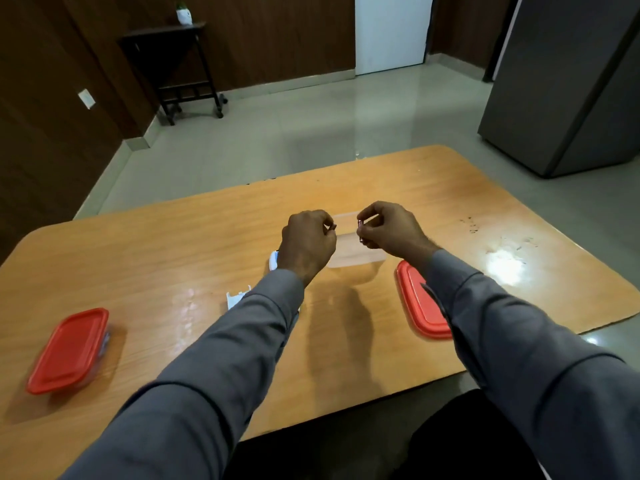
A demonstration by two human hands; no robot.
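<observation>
The right hand (391, 230) pinches a small cylinder (360, 231) between thumb and fingertips, holding it upright above the clear tub (356, 254), which stands open on the table (173, 254); the left hand (308, 242) hangs just beside it over the tub's other end, fingers curled, though whether it holds anything I cannot tell; a red lid (420, 306) lies near the right sleeve; a shut box (69, 351) sits well apart to the left; white pieces (237, 299) lie by the left wrist.
</observation>
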